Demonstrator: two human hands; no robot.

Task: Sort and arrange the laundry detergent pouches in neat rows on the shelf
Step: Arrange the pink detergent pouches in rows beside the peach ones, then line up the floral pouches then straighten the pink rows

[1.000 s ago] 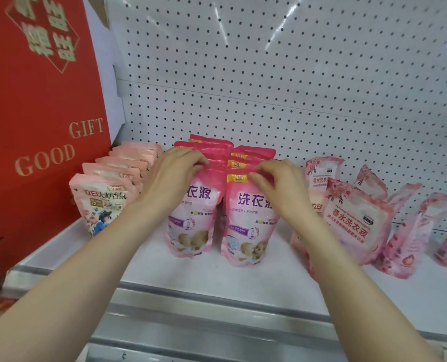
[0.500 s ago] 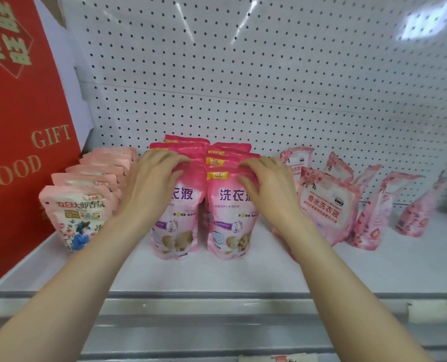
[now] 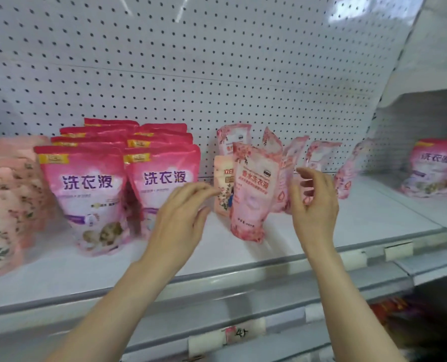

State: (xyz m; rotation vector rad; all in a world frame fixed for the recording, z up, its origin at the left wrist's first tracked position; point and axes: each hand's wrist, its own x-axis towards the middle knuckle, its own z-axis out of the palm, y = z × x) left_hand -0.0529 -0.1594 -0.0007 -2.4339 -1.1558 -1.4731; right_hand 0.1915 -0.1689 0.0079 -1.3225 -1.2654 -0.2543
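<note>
Two neat rows of bright pink pouches (image 3: 86, 189) stand on the white shelf (image 3: 374, 215), left of centre. A row of pale floral pouches (image 3: 5, 194) stands at the far left. Right of centre, several light pink floral pouches lean untidily; the front one (image 3: 253, 189) stands between my hands, with a peach pouch (image 3: 223, 189) just behind it. My left hand (image 3: 183, 218) hovers with relaxed fingers left of that front pouch, holding nothing. My right hand (image 3: 314, 202) is raised to its right, fingers loosely spread, and it is empty too.
A white pegboard (image 3: 217, 61) backs the shelf. More pink pouches (image 3: 431, 168) sit on a neighbouring shelf at the far right. A grey price rail (image 3: 243, 296) with label tags runs along the shelf's front edge.
Both hands have let go of the tops of the two front bright pink pouches and moved right, to either side of the light pink floral pouch. The view has swung right.
</note>
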